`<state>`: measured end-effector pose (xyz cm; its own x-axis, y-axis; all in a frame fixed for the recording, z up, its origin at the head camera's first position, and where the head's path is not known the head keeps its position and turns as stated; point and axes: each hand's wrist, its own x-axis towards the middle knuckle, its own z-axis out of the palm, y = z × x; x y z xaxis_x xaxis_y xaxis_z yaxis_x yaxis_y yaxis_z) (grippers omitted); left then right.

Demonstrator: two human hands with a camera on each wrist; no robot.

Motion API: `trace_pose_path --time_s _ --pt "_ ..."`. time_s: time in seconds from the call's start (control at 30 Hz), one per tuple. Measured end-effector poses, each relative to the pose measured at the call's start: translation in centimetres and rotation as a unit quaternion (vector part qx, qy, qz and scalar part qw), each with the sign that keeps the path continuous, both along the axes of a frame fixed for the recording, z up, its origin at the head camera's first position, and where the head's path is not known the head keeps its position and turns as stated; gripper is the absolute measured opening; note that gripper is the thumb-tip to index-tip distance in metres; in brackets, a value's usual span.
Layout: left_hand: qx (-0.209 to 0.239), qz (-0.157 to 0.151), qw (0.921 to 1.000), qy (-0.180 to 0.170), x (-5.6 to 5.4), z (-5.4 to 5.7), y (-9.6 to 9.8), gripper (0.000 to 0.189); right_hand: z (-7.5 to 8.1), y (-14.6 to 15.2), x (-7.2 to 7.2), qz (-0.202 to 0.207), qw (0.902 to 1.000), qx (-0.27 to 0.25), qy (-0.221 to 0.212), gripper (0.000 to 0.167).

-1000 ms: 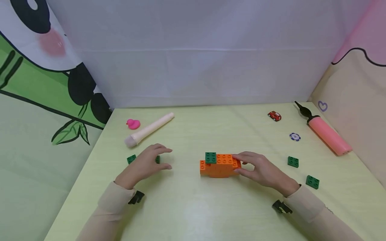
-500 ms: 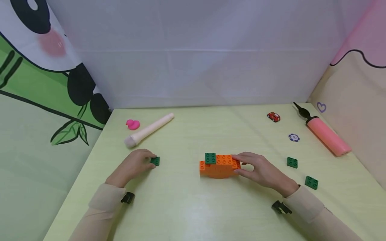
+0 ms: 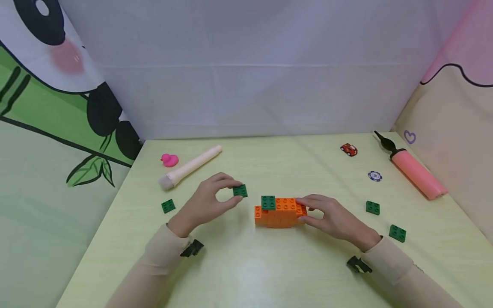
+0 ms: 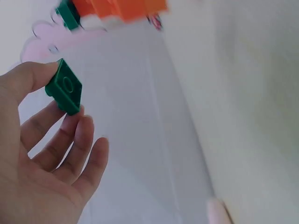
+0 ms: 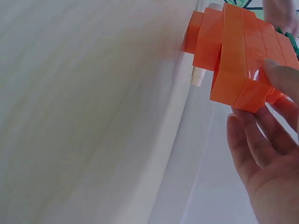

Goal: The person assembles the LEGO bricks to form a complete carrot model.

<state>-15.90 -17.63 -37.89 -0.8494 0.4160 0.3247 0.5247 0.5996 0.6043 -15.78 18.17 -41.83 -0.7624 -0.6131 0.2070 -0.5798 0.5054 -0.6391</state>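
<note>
My left hand [image 3: 208, 200] pinches a small green toy brick [image 3: 240, 191] between thumb and fingertips, up and to the left of the orange block build. In the left wrist view the hollow underside of that green brick [image 4: 68, 87] shows. The orange brick build [image 3: 280, 218] stands at the middle of the table, with another green brick [image 3: 268, 202] on top near its left end. My right hand [image 3: 334, 217] grips the build's right end, thumb at the near side and fingers at the far side. The right wrist view shows the stacked orange bricks [image 5: 247, 56] from below, in that hand.
A loose green brick [image 3: 168, 206] lies at left, and two more green bricks [image 3: 372, 208] lie at right. Toward the back are a pink duck [image 3: 169, 160], a pale tube [image 3: 190, 167], a red toy car [image 3: 348, 149], a poker chip [image 3: 375, 176] and a pink pump [image 3: 419, 174].
My left hand reached down at the left, took hold of a green brick and carried it right toward the orange build. My right hand has stayed on the build.
</note>
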Motion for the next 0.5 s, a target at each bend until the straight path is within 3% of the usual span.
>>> trace_pose_path --time_s 0.13,0.27,0.37,0.5 --pt "0.031 -0.071 0.9957 0.051 0.0 1.1 3.9 0.03 0.1 0.0 0.0 -0.003 0.9999 0.006 -0.007 0.052" --pt "0.036 -0.124 0.9884 0.079 -0.2 1.3 6.7 0.03 0.1 0.0 -0.1 0.002 1.0 0.002 -0.002 0.052" --pt "0.028 -0.145 0.9848 0.091 -0.4 1.0 8.0 0.028 0.0 0.0 -0.1 0.004 1.0 -0.002 0.004 0.052" --pt "0.01 -0.148 0.9842 0.096 -0.4 0.4 8.7 0.027 0.0 -0.1 -0.1 0.006 0.9999 -0.007 0.006 0.052"
